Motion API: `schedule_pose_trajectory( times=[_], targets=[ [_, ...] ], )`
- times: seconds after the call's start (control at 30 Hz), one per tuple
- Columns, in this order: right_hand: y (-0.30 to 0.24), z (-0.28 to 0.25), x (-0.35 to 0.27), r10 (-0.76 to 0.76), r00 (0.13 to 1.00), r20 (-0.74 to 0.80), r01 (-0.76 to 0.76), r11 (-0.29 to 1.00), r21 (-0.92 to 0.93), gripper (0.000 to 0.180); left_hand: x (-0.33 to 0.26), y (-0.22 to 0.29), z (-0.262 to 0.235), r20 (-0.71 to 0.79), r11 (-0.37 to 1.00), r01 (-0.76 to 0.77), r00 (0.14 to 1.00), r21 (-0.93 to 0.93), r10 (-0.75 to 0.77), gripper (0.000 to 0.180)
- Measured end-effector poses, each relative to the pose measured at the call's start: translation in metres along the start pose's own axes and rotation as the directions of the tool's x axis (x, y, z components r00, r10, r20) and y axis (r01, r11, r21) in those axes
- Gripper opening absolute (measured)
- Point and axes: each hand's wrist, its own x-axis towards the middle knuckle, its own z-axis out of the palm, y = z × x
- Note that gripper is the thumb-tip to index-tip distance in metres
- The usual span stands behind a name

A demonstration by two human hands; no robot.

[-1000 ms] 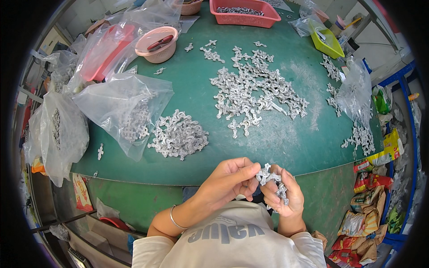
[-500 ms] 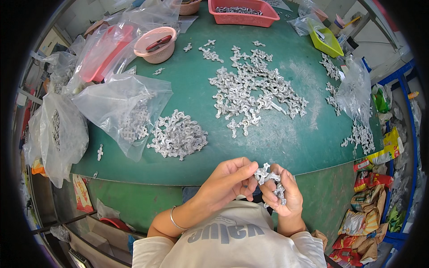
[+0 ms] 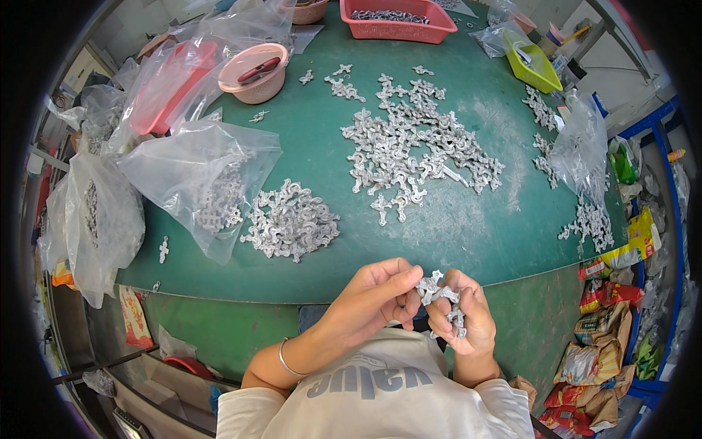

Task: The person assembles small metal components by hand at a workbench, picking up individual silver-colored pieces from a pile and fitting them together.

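Observation:
Close to my body, just off the table's near edge, both hands meet around small silver-grey metal castings [image 3: 436, 290]. My left hand [image 3: 384, 296] pinches one casting by its left side between thumb and fingers. In my right hand [image 3: 468, 314] several more castings are held, some lying against the palm and poking out below the fingers. A large loose spread of like castings [image 3: 417, 146] lies on the green table [image 3: 314, 132] ahead. To the left of it is a tighter heap of castings [image 3: 291, 222].
Clear plastic bags [image 3: 212, 175] with castings lie at the left. Farther back stand a pink bowl [image 3: 254, 77] with a red-handled tool and a red tray [image 3: 398, 29] of parts. At the right are a yellow-green basket [image 3: 534, 67], another plastic bag [image 3: 581, 146] and blue shelving [image 3: 658, 293].
The casting between my hands has turned slightly and shifted a little. Both hands stay in nearly the same place, and the heaps on the table look unchanged.

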Motion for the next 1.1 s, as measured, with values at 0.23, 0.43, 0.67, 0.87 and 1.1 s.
schedule_pose_trajectory(
  times=[0.23,0.43,0.67,0.87,1.1],
  targets=[
    [0.001,-0.002,-0.001,-0.027,1.0,0.004,0.028,0.999,-0.031,0.029,-0.003,0.001,0.002,0.048,0.997,-0.029,0.998,-0.075,0.033,0.019],
    [0.001,-0.002,-0.001,-0.049,0.999,0.02,0.051,0.996,-0.069,0.028,-0.004,0.001,0.0,0.069,0.996,-0.027,0.997,-0.085,0.033,0.018],
    [0.002,-0.001,-0.002,-0.04,0.999,0.0,0.04,0.998,-0.047,0.028,-0.006,0.004,0.002,0.088,0.996,0.016,0.996,-0.083,-0.008,0.02],
    [0.002,0.002,0.001,-0.07,0.997,-0.023,0.068,0.993,-0.093,0.025,-0.008,0.005,0.006,0.011,0.994,0.096,0.995,-0.046,-0.095,0.019],
    [0.004,0.008,0.001,-0.158,0.987,-0.032,0.149,0.97,-0.191,0.023,-0.008,0.005,0.001,0.115,0.987,0.097,0.99,-0.125,-0.082,0.018]
  ],
)
